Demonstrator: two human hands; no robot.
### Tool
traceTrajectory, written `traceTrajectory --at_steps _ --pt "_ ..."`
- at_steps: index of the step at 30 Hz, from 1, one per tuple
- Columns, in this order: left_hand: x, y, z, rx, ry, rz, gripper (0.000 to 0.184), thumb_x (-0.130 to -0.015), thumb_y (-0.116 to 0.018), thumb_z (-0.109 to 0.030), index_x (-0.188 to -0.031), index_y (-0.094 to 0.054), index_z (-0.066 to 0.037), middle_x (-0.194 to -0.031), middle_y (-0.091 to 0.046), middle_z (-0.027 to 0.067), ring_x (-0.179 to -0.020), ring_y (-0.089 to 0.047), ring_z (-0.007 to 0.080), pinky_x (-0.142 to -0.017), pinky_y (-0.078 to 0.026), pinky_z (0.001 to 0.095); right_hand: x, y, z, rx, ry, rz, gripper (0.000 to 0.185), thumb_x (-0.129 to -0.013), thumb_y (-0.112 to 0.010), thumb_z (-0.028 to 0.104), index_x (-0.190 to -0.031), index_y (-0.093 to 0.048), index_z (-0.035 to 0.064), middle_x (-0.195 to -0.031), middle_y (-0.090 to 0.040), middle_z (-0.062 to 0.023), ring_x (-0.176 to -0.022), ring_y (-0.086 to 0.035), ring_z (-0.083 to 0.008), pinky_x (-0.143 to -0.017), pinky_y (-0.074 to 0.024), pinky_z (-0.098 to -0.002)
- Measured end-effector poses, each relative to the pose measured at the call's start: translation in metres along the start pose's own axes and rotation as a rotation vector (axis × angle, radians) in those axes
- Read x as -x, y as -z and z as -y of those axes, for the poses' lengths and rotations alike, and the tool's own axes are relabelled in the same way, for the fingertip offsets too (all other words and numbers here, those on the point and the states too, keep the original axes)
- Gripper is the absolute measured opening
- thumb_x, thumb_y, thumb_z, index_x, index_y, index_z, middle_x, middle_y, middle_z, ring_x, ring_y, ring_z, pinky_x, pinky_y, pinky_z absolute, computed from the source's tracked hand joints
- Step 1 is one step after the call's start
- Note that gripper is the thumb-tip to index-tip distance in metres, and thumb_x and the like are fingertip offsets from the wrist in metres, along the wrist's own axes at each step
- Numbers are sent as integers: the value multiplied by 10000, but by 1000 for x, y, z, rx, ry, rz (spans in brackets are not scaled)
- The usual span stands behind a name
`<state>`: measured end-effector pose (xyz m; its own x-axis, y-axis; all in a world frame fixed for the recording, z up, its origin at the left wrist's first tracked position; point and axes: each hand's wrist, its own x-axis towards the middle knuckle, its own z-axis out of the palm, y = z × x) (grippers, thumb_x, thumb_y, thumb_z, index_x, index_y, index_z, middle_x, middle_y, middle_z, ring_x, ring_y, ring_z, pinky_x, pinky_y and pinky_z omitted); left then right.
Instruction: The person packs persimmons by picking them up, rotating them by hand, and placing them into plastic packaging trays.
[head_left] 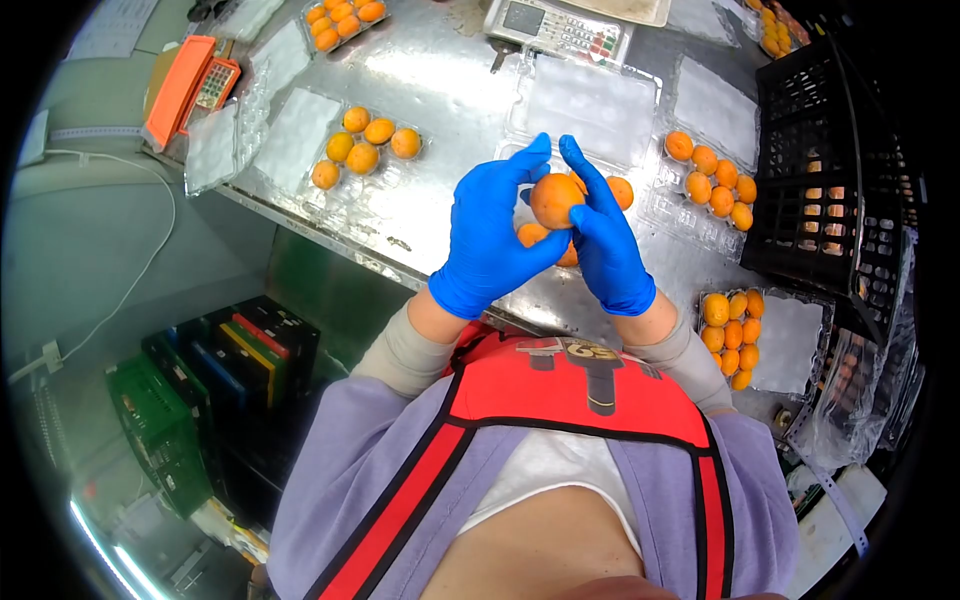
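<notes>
An apricot [556, 202] is raised in front of me, above the bench. My right hand [608, 245], in a blue glove, pinches it with the thumb on its near side. Close by on its left is my left hand [488, 235], also gloved, with thumb and fingers spread apart; whether it touches the fruit is hard to tell. Partly hidden under both hands, more apricots [620, 192] sit in a clear plastic punnet, whose open lid [590, 108] lies flat behind.
Open punnets with apricots stand left [363, 157], right [721, 200] and lower right [732, 335] on the metal bench [440, 95]. A scale [560, 32] is at the back. A black crate [815, 170] borders the right side; an orange calculator case [182, 92] is far left.
</notes>
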<state>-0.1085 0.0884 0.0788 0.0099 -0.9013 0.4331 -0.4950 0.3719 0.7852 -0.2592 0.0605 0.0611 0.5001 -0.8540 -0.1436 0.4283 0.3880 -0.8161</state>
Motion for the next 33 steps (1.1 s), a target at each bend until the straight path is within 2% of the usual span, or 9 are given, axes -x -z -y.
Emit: traceTrajectory --at_steps 3,5,6,9,13,19,26,28,33 --pt "2 -6 0 -82 -76 73 720 -642 -793 -113 -1272 -460 -13 -1144 -597 133 -988 -595 233 -865 -468 339 -2 -2 3 6 -15 -36 618 -909 -483 216 -1465 -248 79 -1192 -554 -168 -1102 -555 -235 -952 -432 -318" --pt "4 -9 -2 51 26 65 740 -637 -793 -108 -1290 -459 -7 -1058 -613 105 -958 -591 211 -854 -466 334 -5 0 5 29 -28 -38 593 -934 -476 256 -1460 -262 84 -1198 -554 -173 -1097 -558 -238 -946 -440 -331" --pt "5 -10 0 209 137 61 780 -643 -793 -116 -1323 -427 -8 -1082 -606 89 -981 -574 180 -889 -448 327 -7 1 6 -60 -62 -44 575 -950 -454 283 -1457 -267 87 -1202 -555 -178 -1093 -561 -242 -943 -445 -344" --pt "4 -7 4 400 192 8 798 -651 -789 -115 -1341 -401 -15 -1124 -598 84 -1023 -554 160 -938 -417 327 -6 1 11 -133 -81 -24 555 -977 -406 337 -1456 -269 93 -1207 -555 -184 -1085 -566 -250 -944 -448 -362" --pt "5 -1 7 407 177 42 815 -652 -795 -106 -1345 -374 -24 -1201 -571 98 -1089 -543 173 -986 -388 346 -6 -2 18 -133 -56 45 562 -994 -368 374 -1461 -254 82 -1225 -544 -183 -1087 -564 -257 -955 -442 -378" --pt "4 -1 6 436 146 12 748 -667 -777 -107 -1310 -404 -23 -1381 -442 156 -1122 -543 210 -972 -427 345 -4 -2 16 -108 -68 45 583 -990 -388 376 -1454 -257 49 -1224 -545 -176 -1126 -557 -269 -976 -431 -387" --pt "5 -1 9 452 159 53 769 -657 -797 -98 -1309 -394 -38 -1388 -434 135 -1149 -518 203 -1012 -382 363 -1 -1 18 -28 -66 31 606 -917 -488 275 -1440 -295 35 -1203 -563 -173 -1136 -557 -257 -986 -425 -370" --pt "5 -2 10 548 194 70 635 -692 -753 -104 -1254 -464 -33 -1242 -537 111 -1122 -525 187 -979 -404 338 0 -4 20 -20 -51 5 635 -873 -514 220 -1444 -298 47 -1135 -592 -154 -1081 -572 -220 -964 -426 -338" --pt "2 1 6 824 453 73 569 -731 -720 -91 -1245 -480 -46 -1193 -545 77 -1118 -514 171 -975 -403 334 0 1 13 157 9 -15 640 -863 -540 182 -1448 -307 72 -1051 -604 -118 -984 -569 -160 -917 -425 -298"
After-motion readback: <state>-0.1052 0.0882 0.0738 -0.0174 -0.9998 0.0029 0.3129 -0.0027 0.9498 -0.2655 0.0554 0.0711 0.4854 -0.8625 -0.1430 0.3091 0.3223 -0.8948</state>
